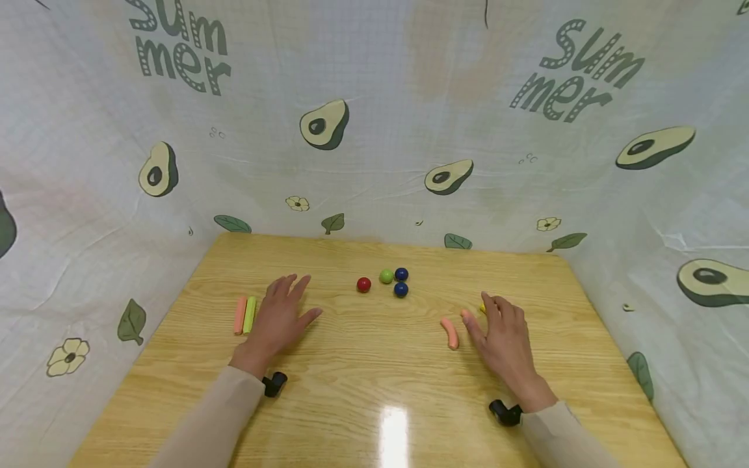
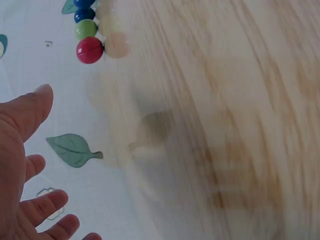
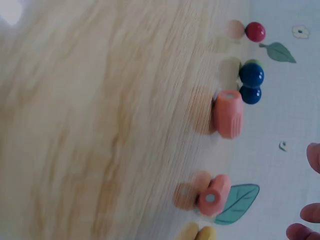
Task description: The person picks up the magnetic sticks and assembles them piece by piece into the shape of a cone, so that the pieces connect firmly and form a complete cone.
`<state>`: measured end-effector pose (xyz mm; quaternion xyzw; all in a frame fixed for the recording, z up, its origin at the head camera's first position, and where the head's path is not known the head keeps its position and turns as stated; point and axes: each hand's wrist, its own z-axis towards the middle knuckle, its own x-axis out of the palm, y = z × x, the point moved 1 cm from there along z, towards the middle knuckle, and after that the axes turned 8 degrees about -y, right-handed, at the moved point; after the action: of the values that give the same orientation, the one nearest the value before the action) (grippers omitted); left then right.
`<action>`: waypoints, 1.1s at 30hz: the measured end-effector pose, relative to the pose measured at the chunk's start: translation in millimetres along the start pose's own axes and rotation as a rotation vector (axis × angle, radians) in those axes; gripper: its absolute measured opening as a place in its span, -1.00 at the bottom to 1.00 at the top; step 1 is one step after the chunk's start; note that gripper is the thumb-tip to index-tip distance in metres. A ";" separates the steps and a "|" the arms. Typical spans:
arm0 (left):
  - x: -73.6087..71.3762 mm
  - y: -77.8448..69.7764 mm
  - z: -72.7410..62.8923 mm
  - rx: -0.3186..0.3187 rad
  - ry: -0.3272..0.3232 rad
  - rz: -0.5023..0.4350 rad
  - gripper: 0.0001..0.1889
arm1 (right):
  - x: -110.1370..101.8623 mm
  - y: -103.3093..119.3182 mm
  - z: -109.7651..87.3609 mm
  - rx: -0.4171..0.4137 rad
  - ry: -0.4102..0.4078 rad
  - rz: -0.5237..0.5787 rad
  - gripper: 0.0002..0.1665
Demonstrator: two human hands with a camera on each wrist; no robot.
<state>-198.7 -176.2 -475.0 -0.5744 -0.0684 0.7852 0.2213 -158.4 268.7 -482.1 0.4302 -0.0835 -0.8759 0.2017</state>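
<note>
My left hand (image 1: 277,320) is held above the left part of the table, fingers spread, with nothing in its grasp. Just left of it lie a straight pink stick (image 1: 240,316) and a yellow-green stick (image 1: 249,314), side by side. My right hand (image 1: 504,338) hovers at the right with relaxed fingers and holds nothing. Beside its thumb is a curved pink piece (image 1: 450,333). A second pink piece (image 3: 214,195) and a yellow piece (image 3: 206,233) lie close to that hand's fingertips, partly hidden in the head view.
Toward the back of the wooden table (image 1: 345,377) sit a red ball (image 1: 363,285), a green ball (image 1: 386,276) and two blue balls, one behind (image 1: 401,274) and one in front (image 1: 400,290). A white cloth (image 1: 374,182) printed with avocados surrounds the table's back and sides.
</note>
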 end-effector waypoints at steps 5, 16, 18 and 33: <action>11.5 -6.6 7.8 -0.079 0.036 -0.150 -0.20 | 0.5 5.7 0.0 0.092 0.075 0.107 -0.27; 41.7 -16.5 29.1 -0.229 0.079 -0.443 -0.25 | -3.3 13.6 0.2 0.230 0.253 0.206 -0.29; 47.2 -19.4 34.4 -0.244 0.088 -0.481 -0.26 | -2.5 15.1 -1.9 0.235 0.266 0.223 -0.30; 81.4 -46.3 72.9 -0.270 0.138 -0.598 -0.35 | 8.4 25.7 -13.7 0.278 0.304 0.222 -0.36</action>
<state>-274.0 -89.5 -505.1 -0.6049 -0.3223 0.6285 0.3677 -144.9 242.3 -488.4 0.5691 -0.2188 -0.7535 0.2461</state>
